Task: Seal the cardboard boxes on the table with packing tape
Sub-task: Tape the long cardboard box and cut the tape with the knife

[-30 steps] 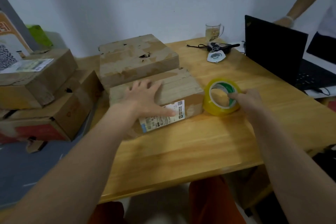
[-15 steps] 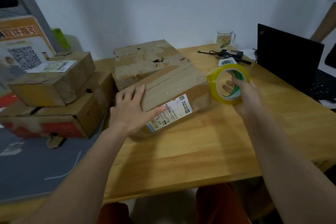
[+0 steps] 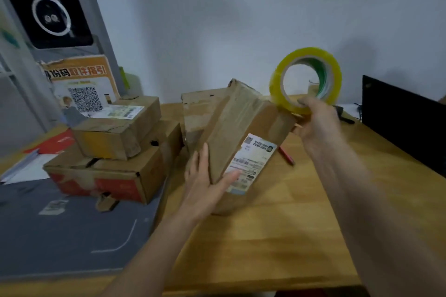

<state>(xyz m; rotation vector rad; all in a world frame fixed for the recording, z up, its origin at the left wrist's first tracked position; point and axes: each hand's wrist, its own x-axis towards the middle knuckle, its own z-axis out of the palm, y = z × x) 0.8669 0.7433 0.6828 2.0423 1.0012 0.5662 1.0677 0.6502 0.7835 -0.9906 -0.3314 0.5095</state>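
Item: box sealing, early stage. One labelled cardboard box (image 3: 243, 137) is found tilted up on the wooden desk (image 3: 277, 236), one lower corner apparently down on the desk, its white shipping label (image 3: 251, 164) facing the camera. The left hand (image 3: 207, 181) is set against the near lower end of this box, fingers (image 3: 204, 159) straight and slightly spread up its side face, thumb laid across the label; the box is braced rather than gripped. The tape roll (image 3: 306, 79), yellow with a green-printed core, is held raised above the far end of the box by the right hand (image 3: 316, 120), whose fingers are curled round the lower rim of the roll. No free tape end is seen drawn out, and no fresh strip can be made out on the box; older tape marks show along its top, worn and blurred. A second box (image 3: 193, 113) is placed just behind the first, touching or nearly so; whether it is sealed cannot be told. Further boxes are stacked at the left: a smaller box (image 3: 115, 132) on a red-printed box (image 3: 103, 176), beside a QR-code sign (image 3: 82, 89). A red pen (image 3: 286, 155) lies on the desk under the tilted box's raised end, and a dark laptop screen (image 3: 405, 123) stands at the right. Judged state: tape in hand, first box being positioned, sealing not yet begun; all boxes appear left to do.
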